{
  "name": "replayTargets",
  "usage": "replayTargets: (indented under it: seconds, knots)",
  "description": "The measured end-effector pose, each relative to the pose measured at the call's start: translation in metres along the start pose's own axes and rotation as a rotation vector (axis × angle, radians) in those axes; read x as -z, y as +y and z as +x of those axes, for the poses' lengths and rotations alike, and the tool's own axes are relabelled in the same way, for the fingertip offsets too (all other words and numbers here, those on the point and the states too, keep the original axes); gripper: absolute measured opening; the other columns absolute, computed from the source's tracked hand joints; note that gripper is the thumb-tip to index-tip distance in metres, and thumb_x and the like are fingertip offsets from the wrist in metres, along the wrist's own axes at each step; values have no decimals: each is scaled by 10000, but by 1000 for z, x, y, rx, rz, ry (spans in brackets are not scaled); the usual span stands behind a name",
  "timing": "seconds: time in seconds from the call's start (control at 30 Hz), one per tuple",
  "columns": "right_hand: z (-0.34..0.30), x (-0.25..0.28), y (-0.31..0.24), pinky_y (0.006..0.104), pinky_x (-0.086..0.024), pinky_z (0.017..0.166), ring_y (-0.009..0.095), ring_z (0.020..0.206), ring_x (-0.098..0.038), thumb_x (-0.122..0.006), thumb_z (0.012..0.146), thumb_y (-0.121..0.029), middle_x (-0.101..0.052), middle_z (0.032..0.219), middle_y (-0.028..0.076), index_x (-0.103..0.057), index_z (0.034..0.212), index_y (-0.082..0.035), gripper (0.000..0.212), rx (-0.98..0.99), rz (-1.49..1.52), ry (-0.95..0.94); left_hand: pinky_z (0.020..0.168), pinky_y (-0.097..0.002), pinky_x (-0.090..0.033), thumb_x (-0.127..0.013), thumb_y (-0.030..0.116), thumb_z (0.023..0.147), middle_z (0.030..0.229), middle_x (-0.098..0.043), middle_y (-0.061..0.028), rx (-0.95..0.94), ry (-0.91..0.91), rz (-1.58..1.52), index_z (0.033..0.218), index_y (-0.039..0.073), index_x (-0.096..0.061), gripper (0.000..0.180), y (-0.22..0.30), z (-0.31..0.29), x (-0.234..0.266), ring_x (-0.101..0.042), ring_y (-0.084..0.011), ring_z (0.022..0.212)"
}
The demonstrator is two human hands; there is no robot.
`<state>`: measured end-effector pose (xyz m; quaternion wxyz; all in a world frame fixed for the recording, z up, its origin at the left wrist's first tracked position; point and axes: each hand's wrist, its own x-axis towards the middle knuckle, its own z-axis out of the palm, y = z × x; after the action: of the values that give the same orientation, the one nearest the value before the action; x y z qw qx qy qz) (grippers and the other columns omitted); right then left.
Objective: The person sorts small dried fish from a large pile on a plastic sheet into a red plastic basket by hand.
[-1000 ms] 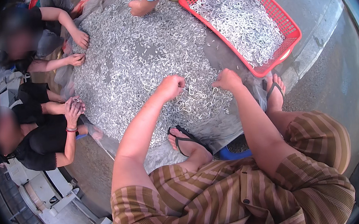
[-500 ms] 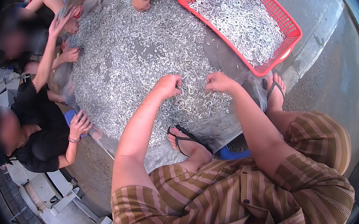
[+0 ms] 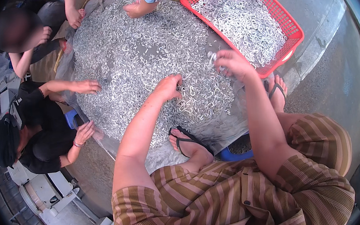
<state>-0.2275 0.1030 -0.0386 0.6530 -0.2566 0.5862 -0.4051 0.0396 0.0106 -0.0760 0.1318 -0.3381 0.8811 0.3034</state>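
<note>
The right hand point(image 3: 232, 63) is raised above the pile's edge, near the red perforated plastic basket point(image 3: 299, 37), its fingers closed around a blurred clump of shiny silvery metal pieces point(image 3: 212, 57). The left hand point(image 3: 169, 87) rests low at the wide heap of small grey metal pieces point(image 3: 121, 96), its fingers curled; whether they grip anything, I cannot tell. Just beside it, pale S-shaped metal hooks point(image 3: 190, 105) lie loose on the heap, and more pale curved hooks point(image 3: 245, 24) fill much of the basket.

The clump sticks out past the fingertips, so a loose pinch could let a piece drop back among the grey bits, where similar colour would hide it. Hooks could also snag on one another and drag small bits along. The foot in a black flip-flop point(image 3: 185, 142), close to the heap, could scatter pieces if it shifts.
</note>
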Motion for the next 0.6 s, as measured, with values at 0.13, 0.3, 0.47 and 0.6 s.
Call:
replayTargets:
  seconds: [0.13, 0.3, 0.47, 0.6]
  knots:
    - [9, 46, -14, 245, -406, 528, 99, 592, -528, -642, 748, -214, -615, 723, 43, -618, 927, -56, 241, 251, -129, 496, 672, -338, -478, -680, 13, 620, 761, -630, -102, 109, -136, -96, 832, 41, -621, 222, -7, 6, 11, -607, -233, 725]
    - [7, 65, -15, 372, -442, 851, 278, 954, -587, -685, 710, -270, -596, 1034, 208, -591, 1115, -8, 491, 405, -349, 1056, 621, -317, -491, -586, -40, 645, 735, -639, -93, 181, -170, -119, 821, 33, -643, 200, -5, 6, 20, -622, -193, 666]
    - [6, 60, -5, 397, -377, 959, 347, 1130, -488, -681, 714, -254, -505, 1202, 231, -591, 1127, -18, 484, 465, -546, 1190, 609, -303, -501, -591, -28, 658, 715, -640, -84, 181, -166, -130, 841, 26, -655, 202, 7, 17, 38, -630, -173, 636]
    - [4, 56, -5, 384, -415, 907, 316, 1034, -550, -674, 716, -220, -563, 1123, 211, -614, 1066, -25, 405, 384, -375, 1202, 624, -309, -500, -598, -12, 662, 722, -645, -94, 138, -183, -44, 839, 25, -662, 192, 33, 25, 62, -635, -186, 658]
